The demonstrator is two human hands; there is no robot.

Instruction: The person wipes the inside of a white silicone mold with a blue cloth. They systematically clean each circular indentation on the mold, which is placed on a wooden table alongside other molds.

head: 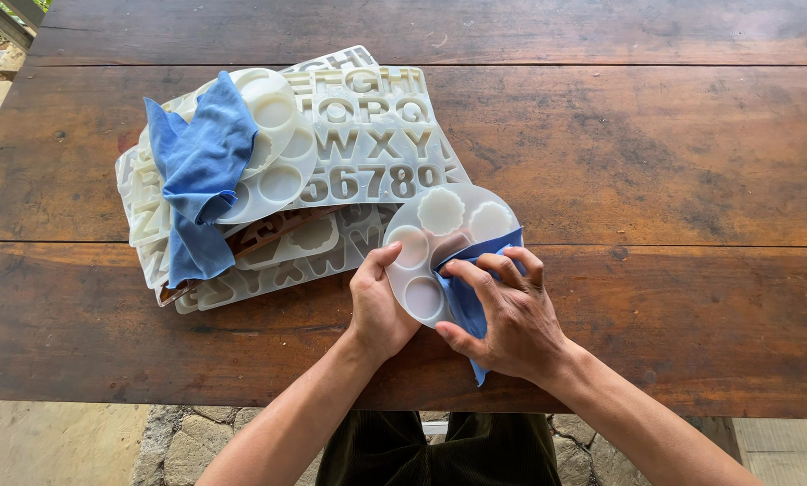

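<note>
Head view: two bare hands work a blue cloth (pixel 465 292) over a round white mold (pixel 444 236) at the near edge of a worn wooden desk (pixel 655 162).

Left hand (pixel 378 301) has its grip closed on the mold's left rim, thumb lying on the top face beside a shallow round cavity; the mold looks soft, matte and translucent, dimpled with several circular wells. Right hand (pixel 511 315) has its grip pinched on the soft, creased cloth, fingertips pressing it against the mold's right side. Farther left lies a loose pile of flat mold sheets (pixel 367 135) of the same pale rubbery material, embossed with raised letter and number shapes, with a second blue cloth (pixel 201 171) draped crumpled over it. Planks are dark, scuffed and stained.
</note>
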